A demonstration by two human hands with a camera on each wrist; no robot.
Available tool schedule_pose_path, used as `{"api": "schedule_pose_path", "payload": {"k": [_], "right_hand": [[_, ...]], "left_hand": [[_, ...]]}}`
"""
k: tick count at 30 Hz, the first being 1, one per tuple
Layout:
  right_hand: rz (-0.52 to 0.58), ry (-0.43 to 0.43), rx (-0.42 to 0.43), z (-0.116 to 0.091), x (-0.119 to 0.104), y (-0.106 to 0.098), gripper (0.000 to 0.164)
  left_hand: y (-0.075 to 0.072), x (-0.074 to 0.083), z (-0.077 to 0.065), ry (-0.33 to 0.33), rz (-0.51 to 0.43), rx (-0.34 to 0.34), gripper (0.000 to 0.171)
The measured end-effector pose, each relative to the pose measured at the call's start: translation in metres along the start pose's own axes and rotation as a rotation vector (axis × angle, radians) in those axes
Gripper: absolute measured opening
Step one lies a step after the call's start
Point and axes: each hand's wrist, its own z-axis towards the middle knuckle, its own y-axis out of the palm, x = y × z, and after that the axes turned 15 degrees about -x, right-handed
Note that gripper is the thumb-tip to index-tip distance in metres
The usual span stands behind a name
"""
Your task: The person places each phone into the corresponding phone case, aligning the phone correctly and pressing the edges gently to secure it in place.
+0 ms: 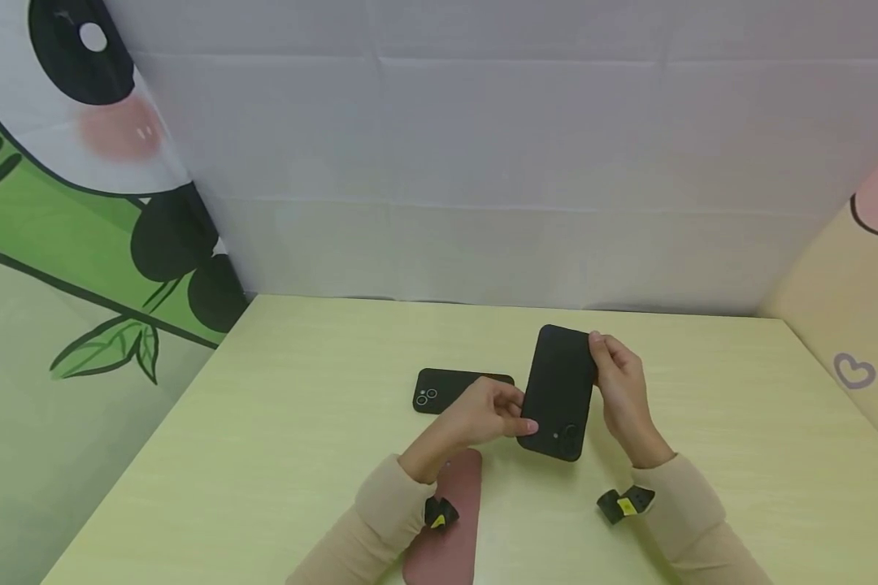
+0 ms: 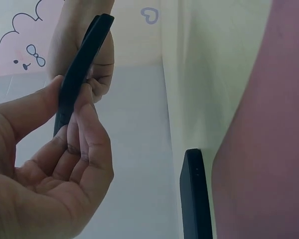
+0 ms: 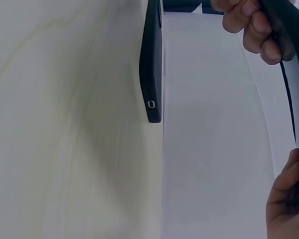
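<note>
Both hands hold up a black phone [image 1: 558,390], tilted above the table with its plain back and camera corner towards the head view. My left hand [image 1: 480,413] pinches its lower left edge, thumb on the back and fingers behind. On the opposite long edge, near the upper corner, my right hand [image 1: 620,396] grips it between thumb and fingers. A second black phone [image 1: 446,388], two camera lenses showing, lies flat behind the left hand, which hides part of it. The right wrist view shows a port in that phone's [image 3: 150,94] end.
Beneath the left forearm lies a long flat pink object [image 1: 462,512], partly covered by the sleeve. The pale yellow table [image 1: 263,422] reaches a grey-white wall [image 1: 483,162] at the back. Patterned panels stand at both sides.
</note>
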Motion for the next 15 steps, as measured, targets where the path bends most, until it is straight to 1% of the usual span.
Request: {"api": "schedule_pose_path", "payload": {"k": [4,8,11,15], "right_hand": [[-0.007,-0.017,0.075,0.0005,-0.0003,0.0017,0.030],[0.033,-0.036,0.121,0.0006,-0.0011,0.0024,0.032],[0.059,-0.037,0.129,0.0002,-0.0013,0.0024,0.032],[0.109,-0.031,0.097,-0.0012,-0.0026,0.0013,0.032]], "left_hand": [[0.0012,0.0015,-0.0002,-0.014,-0.001,0.003,0.020],[0.0017,0.0018,0.0004,-0.018,-0.012,-0.011,0.018],[0.0018,0.0020,0.0004,-0.016,-0.025,-0.021,0.017],[0.0012,0.0017,-0.0002,-0.024,-0.030,-0.030,0.020]]}}
